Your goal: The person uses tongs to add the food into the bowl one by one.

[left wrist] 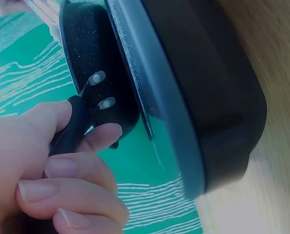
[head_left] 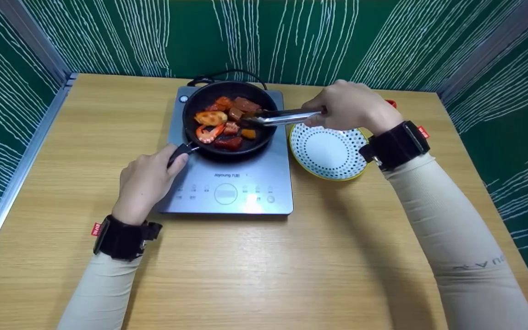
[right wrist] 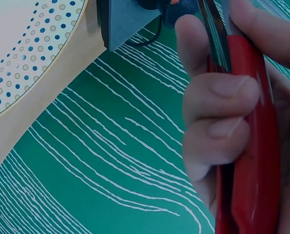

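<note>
A black frying pan [head_left: 262, 138] sits on an induction cooktop [head_left: 264, 169]. My left hand [head_left: 147, 181] grips the pan's black handle [left wrist: 69, 126], fingers curled round it in the left wrist view. My right hand [head_left: 349, 107] holds metal tongs [head_left: 289, 118] by red grips [right wrist: 254, 141]. The dark tips of the tongs are inside the pan among the food, and I cannot tell whether they pinch a piece. In the pan lie a shrimp [head_left: 210, 134], a browned oval slice [head_left: 211, 118], an orange piece [head_left: 248, 134] and several reddish-brown chunks [head_left: 228, 143].
Right of the cooktop stands a dotted plate [head_left: 328, 149] with a yellow rim, partly under my right hand. A black cable [head_left: 239, 71] loops behind the pan. Green panels [head_left: 264, 41] with white streaks border the wooden table [head_left: 245, 270] at the back and sides.
</note>
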`<action>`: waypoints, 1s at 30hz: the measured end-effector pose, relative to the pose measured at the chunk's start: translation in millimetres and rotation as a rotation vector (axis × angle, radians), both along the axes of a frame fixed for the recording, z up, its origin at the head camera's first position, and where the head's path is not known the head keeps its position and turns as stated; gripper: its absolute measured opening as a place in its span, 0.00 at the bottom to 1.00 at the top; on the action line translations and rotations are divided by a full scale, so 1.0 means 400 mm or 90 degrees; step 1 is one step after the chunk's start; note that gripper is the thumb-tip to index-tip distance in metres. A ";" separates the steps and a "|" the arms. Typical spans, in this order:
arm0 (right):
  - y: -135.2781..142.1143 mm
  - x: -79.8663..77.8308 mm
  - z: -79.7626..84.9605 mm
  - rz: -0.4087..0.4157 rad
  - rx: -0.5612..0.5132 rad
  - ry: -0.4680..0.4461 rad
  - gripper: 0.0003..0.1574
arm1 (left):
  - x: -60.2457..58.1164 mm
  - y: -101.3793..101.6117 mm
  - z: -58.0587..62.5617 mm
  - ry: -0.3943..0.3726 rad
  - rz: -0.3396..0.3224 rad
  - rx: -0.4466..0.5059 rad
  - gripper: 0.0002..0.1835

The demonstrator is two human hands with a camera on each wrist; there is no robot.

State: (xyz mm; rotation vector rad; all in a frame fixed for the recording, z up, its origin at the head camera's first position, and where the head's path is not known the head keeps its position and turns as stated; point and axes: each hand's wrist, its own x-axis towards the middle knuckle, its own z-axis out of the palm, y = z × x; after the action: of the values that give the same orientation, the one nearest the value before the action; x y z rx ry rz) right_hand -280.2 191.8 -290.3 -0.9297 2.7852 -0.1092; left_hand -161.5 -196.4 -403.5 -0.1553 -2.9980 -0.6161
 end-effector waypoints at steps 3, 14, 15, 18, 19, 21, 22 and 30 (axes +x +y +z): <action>0.010 0.003 0.003 -0.002 -0.012 0.018 0.18 | -0.001 0.000 0.001 -0.003 0.000 0.000 0.17; 0.015 0.022 -0.007 -0.020 0.021 0.024 0.16 | -0.003 0.001 -0.001 -0.008 -0.002 0.003 0.17; 0.015 0.024 -0.008 -0.021 0.024 0.024 0.15 | -0.003 0.001 -0.001 -0.007 -0.002 0.003 0.17; 0.017 0.031 -0.008 -0.016 0.023 0.033 0.15 | -0.003 0.002 0.000 -0.005 -0.002 0.002 0.17; 0.019 0.033 -0.008 -0.014 0.019 0.039 0.16 | -0.003 0.003 0.000 -0.005 -0.002 0.002 0.17; 0.028 0.037 -0.007 -0.012 0.007 0.050 0.17 | -0.003 0.002 0.000 -0.004 -0.002 0.002 0.17; 0.034 0.039 -0.007 -0.012 -0.001 0.055 0.18 | -0.004 0.002 0.000 -0.004 -0.003 0.002 0.17; 0.125 0.069 -0.040 -0.041 -0.093 0.111 0.27 | -0.003 -0.002 -0.001 -0.015 0.000 0.005 0.17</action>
State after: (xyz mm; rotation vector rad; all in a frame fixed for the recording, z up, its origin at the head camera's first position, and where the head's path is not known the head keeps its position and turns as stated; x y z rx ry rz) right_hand -252.7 241.7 -306.5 -0.9230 3.0027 -0.2558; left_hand -162.6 -197.0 -403.9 -0.1486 -3.0181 -0.6335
